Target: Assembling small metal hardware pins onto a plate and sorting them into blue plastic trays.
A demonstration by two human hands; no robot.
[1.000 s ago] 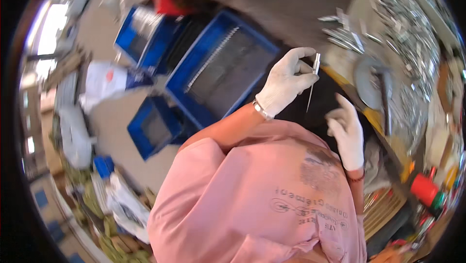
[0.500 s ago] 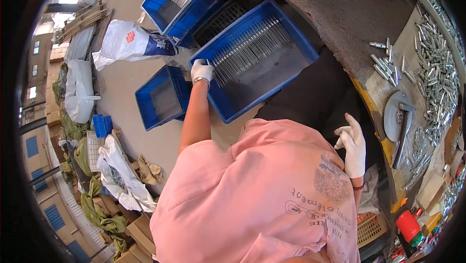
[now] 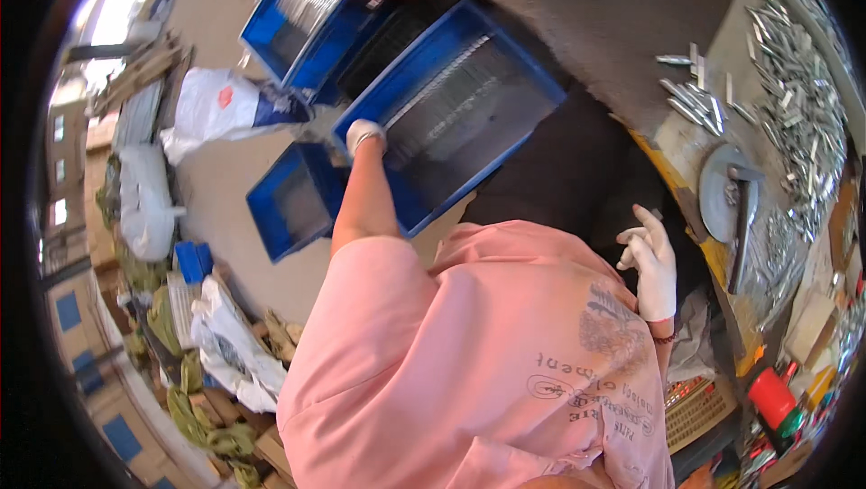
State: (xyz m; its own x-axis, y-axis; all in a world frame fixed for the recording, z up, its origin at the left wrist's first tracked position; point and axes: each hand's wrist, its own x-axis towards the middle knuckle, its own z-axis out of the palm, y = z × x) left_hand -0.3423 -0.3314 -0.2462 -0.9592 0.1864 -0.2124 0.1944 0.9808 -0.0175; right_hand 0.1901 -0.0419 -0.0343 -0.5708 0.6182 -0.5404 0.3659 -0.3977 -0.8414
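Note:
A long blue plastic bin [image 3: 433, 193] sits ahead of me, with a row of thin metal rods [image 3: 451, 83] lying side by side in it. My left hand [image 3: 365, 134], in a white glove, is at the bin's left end, by the near end of that row. Its fingers are hidden and blurred, so a hold on a rod or the rim cannot be made out. My right hand [image 3: 651, 265], also in a white glove, is raised beside the workbench at my right. Its index finger is stretched out and the others are loosely bent, with nothing clearly held.
A smaller blue bin [image 3: 293, 200] stands left of the long one, and another blue bin [image 3: 298, 24] with rods is behind. The bench at right carries metal sleeves [image 3: 794, 83], a hammer [image 3: 744, 227] and a round metal plate [image 3: 717, 191]. White sacks [image 3: 216, 106] lie at left.
The whole view has shifted a little and blurred. My left hand has turned at the wrist, and its fingers have gone from sight at the bin's left end. My right hand keeps nearly the same pose.

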